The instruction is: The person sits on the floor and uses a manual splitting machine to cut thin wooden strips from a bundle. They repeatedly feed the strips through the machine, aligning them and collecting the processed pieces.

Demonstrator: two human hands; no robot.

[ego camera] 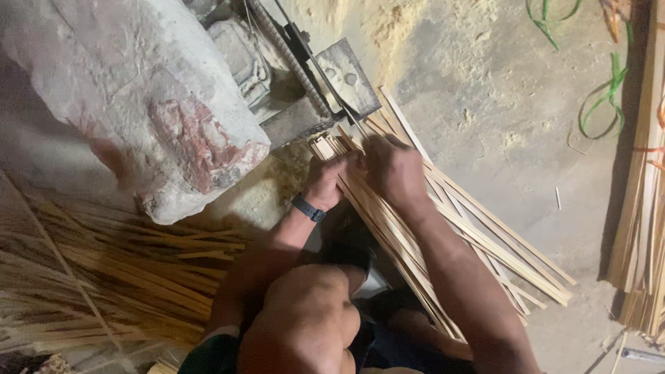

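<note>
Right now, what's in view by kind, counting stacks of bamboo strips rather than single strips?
Hands: 2, left hand, right hand
Strip stacks: 3, held bundle, left pile, right stack
Machine: 1
Green straps: 1 tangle
Total: 7

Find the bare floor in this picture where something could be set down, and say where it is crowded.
Bare: dusty floor between the bamboo strips, the green straps and the stacked slats. Crowded: around both hands at the machine, and the shavings below the stone block.
</note>
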